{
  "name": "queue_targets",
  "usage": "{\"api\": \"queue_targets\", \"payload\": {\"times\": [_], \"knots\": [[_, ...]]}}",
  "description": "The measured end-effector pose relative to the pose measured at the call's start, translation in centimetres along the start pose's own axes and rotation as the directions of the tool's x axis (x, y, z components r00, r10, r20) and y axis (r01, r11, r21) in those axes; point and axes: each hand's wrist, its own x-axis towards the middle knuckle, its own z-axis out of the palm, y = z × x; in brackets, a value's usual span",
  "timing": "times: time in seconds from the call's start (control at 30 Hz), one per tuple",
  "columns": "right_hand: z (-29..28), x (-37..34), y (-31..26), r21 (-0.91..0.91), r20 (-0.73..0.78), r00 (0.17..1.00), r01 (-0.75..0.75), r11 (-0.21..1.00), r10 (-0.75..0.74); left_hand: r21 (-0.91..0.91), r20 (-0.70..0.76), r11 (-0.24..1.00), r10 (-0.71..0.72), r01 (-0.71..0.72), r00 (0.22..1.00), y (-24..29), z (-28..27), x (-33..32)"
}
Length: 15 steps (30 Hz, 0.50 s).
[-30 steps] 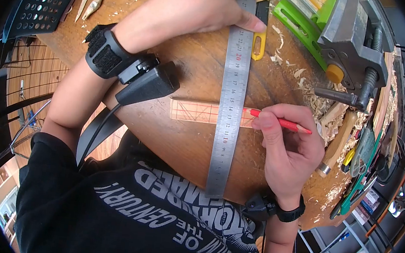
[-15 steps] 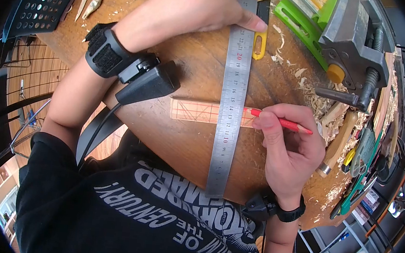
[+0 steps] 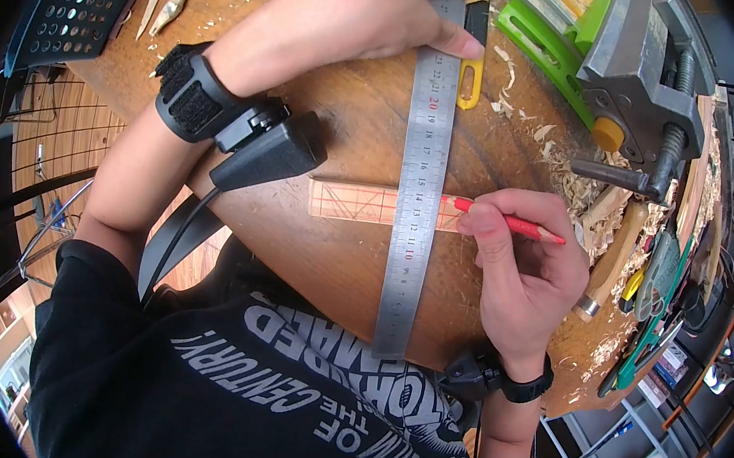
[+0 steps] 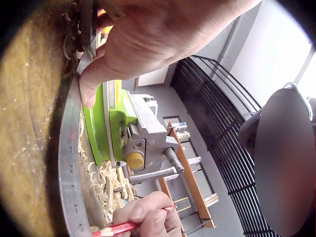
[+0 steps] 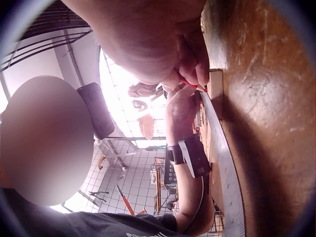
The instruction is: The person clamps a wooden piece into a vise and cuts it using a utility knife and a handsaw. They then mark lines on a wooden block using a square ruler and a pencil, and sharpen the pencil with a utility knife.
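A steel ruler [image 3: 420, 163] lies across a pale wooden strip [image 3: 343, 202] marked with red grid lines and dark diagonals. My left hand [image 3: 361, 12] rests over the ruler's far end, its thumb straight and pressing there; the other fingers are mostly hidden or out of frame. Beside that thumb is a yellow and black utility knife [image 3: 470, 80]. With thumb and fingers, my right hand [image 3: 530, 276] pinches a red pencil [image 3: 522, 226]. The pencil tip meets the strip right at the ruler's right edge, as the right wrist view also shows.
A grey metal vise [image 3: 641, 88] and a green tool part [image 3: 543, 56] stand at the back right. Wood shavings [image 3: 567, 173], a wooden-handled tool [image 3: 616, 262] and several other tools line the right side. A black perforated rack [image 3: 79, 3] is at the far left.
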Motion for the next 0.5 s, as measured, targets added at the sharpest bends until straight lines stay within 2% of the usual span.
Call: {"api": "queue_targets", "payload": {"times": [0.07,0.17,0.37,0.43,0.5], "knots": [[0.0,0.0,0.0,0.001,0.002,1.000,0.003,1.000,-0.003,-0.042,0.028,0.999,-0.013,0.014,1.000,0.1,0.0,0.0],[-0.1,0.1,0.0,-0.009,0.012,1.000,0.016,1.000,-0.016,0.029,-0.028,0.999,0.026,-0.025,0.999,0.8,-0.2,-0.6],[-0.1,0.1,-0.1,-0.010,0.021,1.000,0.021,1.000,-0.021,0.009,0.008,0.999,-0.033,0.033,0.999,-0.4,0.5,0.4],[-0.2,0.1,0.0,-0.028,0.026,0.998,0.054,0.998,-0.053,0.041,-0.036,0.999,0.033,-0.031,0.999,0.9,0.0,-0.6],[-0.1,0.1,0.0,-0.024,0.022,0.998,0.061,0.998,-0.061,0.011,-0.024,1.000,0.023,-0.022,0.999,-1.0,0.7,0.4]]}}
